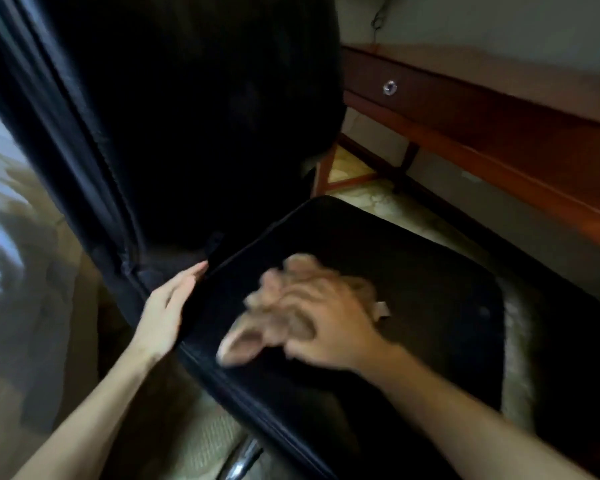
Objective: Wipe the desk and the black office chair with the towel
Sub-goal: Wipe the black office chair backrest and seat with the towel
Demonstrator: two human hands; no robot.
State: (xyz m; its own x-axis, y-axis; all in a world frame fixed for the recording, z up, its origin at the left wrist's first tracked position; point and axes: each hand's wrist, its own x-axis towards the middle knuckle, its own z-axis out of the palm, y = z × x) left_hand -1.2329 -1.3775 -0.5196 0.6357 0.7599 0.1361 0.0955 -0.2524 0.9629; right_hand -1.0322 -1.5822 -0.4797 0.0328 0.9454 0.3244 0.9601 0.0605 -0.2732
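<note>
Pressing soft, limp towel at its bunched middle, flat-fingered right hand wipes seat; straight-fingered left hand steadies 9 o'clock edge.

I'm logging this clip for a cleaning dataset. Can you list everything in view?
office chair: one, black, centre; seat in front, backrest rising at the left
towel: one, tan, bunched on the seat, blurred
tag: one, white, at the towel's right edge
desk: one, reddish-brown wood, upper right
drawer knob: one, silver, on the desk front
chair base: one chrome part, bottom edge, below the seat
floor: pale, patterned, between chair and desk
left hand: fingers straight, against the seat's left edge
right hand: pressing the towel onto the seat, blurred
</note>
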